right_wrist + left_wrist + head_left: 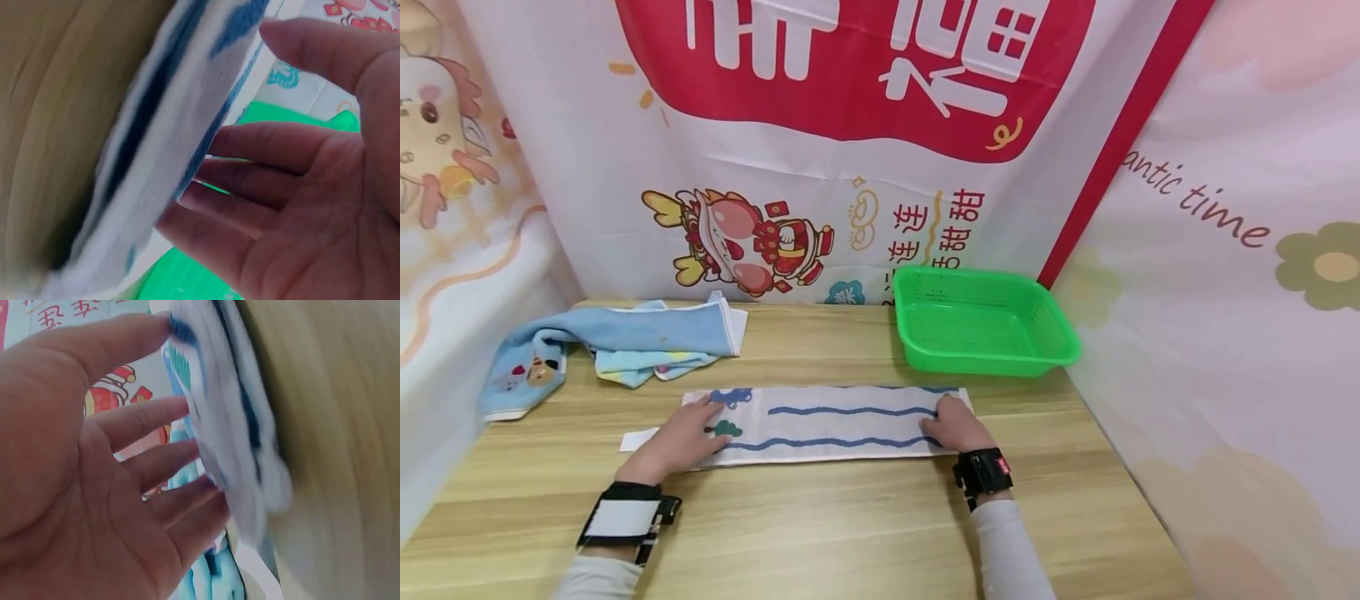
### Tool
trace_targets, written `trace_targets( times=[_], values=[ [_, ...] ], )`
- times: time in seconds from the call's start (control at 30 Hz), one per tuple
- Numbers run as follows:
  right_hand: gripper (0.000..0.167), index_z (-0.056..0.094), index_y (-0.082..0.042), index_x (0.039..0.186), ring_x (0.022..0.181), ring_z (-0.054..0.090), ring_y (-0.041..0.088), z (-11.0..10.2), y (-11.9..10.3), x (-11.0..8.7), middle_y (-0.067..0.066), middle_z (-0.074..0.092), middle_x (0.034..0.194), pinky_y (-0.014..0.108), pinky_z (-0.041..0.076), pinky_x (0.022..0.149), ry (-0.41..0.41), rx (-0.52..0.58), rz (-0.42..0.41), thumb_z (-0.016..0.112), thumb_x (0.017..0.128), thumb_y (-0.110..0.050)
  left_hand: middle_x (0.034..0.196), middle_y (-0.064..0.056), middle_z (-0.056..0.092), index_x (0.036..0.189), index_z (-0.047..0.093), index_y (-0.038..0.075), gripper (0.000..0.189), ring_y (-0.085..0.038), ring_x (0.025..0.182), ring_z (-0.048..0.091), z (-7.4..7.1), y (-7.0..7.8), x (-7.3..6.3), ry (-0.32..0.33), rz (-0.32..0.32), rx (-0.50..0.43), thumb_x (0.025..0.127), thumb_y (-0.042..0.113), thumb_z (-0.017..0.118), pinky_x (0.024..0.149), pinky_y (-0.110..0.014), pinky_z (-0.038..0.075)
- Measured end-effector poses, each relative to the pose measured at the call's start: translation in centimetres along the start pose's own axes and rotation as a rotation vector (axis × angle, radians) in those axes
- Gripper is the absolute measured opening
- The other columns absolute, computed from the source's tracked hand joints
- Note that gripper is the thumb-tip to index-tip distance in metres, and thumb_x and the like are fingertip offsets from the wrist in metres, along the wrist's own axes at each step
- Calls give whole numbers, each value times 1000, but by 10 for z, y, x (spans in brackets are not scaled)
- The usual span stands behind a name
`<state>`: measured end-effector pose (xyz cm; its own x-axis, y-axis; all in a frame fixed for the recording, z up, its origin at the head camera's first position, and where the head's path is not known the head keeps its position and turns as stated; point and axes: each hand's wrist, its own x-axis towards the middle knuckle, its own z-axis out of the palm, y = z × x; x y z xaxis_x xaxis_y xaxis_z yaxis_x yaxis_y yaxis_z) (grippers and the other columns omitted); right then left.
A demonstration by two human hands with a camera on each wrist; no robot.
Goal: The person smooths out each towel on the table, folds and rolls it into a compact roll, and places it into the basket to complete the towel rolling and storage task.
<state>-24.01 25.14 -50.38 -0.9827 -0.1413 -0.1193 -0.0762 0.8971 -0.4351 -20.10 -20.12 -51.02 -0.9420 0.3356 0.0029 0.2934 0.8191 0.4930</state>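
Note:
A white towel [842, 425] with wavy blue lines lies folded into a long strip across the table. On its left end rests my left hand [681, 439], near a blue animal print and a green print. The left wrist view shows this hand's fingers [153, 419] spread and fairly straight, fingertips against the towel [219, 419]. At the right end my right hand [958, 425] touches the cloth. Seen from the right wrist, its fingers [269, 145] are extended, with the tips at the towel's [187, 119] side. Neither hand visibly pinches the fabric.
Behind the towel on the left lies a crumpled light-blue towel [647, 332] with cartoon prints. A green plastic basket [985, 362] stands at the back right of the wooden table [820, 525]. Printed cloth hangs [850, 167] along the table's back and sides.

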Motion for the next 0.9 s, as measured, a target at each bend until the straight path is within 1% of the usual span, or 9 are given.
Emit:
trace_targets(
  times=[0.07, 0.17, 0.3, 0.37, 0.5, 0.6, 0.7, 0.8, 0.9],
  values=[
    [36, 46, -11, 63, 56, 45, 18, -3, 7, -1, 2, 45, 64, 30, 37, 52, 34, 10, 3, 65, 93, -21, 145, -45, 39, 136, 52, -16, 60, -62, 133, 38, 4, 3, 2, -5, 24, -9, 95, 23, 70, 107, -69, 36],
    [38, 42, -13, 62, 56, 44, 18, -7, 17, -1, 1, 43, 63, 30, 36, 52, 87, 17, -8, 62, 93, -17, 144, -44, 41, 135, 54, -16, 57, -61, 133, 39, 7, 9, 6, -5, 61, -9, 94, 21, 71, 107, -69, 36],
    [39, 40, -13, 61, 55, 43, 18, -9, 31, -4, 1, 40, 62, 30, 36, 51, 115, 34, 16, 61, 94, -15, 142, -43, 44, 134, 55, -15, 53, -60, 132, 42, 6, 18, 14, -33, 98, -7, 94, 15, 70, 106, -68, 38],
    [38, 41, -12, 62, 56, 44, 18, -10, 36, -6, 1, 41, 62, 31, 36, 51, 117, 40, 38, 60, 94, -14, 141, -42, 46, 133, 57, -14, 51, -59, 131, 43, 4, 24, 18, -59, 96, 1, 92, 12, 70, 106, -67, 39],
    [37, 41, -12, 62, 54, 44, 17, -13, 43, -11, 2, 41, 62, 30, 36, 49, 127, 56, 78, 57, 96, -14, 139, -38, 51, 131, 62, -9, 47, -57, 130, 46, 1, 34, 26, -104, 64, 16, 88, 9, 72, 106, -65, 40],
    [39, 41, -13, 60, 53, 43, 17, -16, 49, -16, 1, 41, 60, 30, 36, 49, 146, 47, 104, 57, 96, -14, 139, -35, 53, 130, 64, -6, 44, -54, 130, 48, 4, 39, 33, -128, 49, -6, 89, 9, 72, 107, -64, 40],
    [41, 39, -13, 59, 52, 42, 17, -18, 58, -20, 1, 40, 58, 29, 35, 49, 153, 32, 122, 58, 96, -15, 138, -33, 55, 128, 67, -4, 41, -53, 128, 50, 7, 46, 37, -142, 52, -21, 89, 10, 72, 107, -63, 41],
    [42, 37, -13, 59, 51, 40, 16, -21, 65, -23, 1, 39, 59, 29, 34, 49, 170, 27, 114, 58, 95, -14, 137, -33, 56, 126, 68, -3, 39, -51, 128, 51, 9, 52, 41, -145, 55, -34, 89, 8, 73, 107, -62, 42],
    [43, 35, -12, 58, 51, 38, 16, -24, 71, -25, 1, 37, 60, 29, 32, 50, 223, 21, 84, 59, 93, -10, 136, -32, 56, 125, 69, -3, 38, -50, 128, 52, 9, 58, 47, -137, 61, -50, 88, 5, 74, 106, -61, 43]
  ],
)
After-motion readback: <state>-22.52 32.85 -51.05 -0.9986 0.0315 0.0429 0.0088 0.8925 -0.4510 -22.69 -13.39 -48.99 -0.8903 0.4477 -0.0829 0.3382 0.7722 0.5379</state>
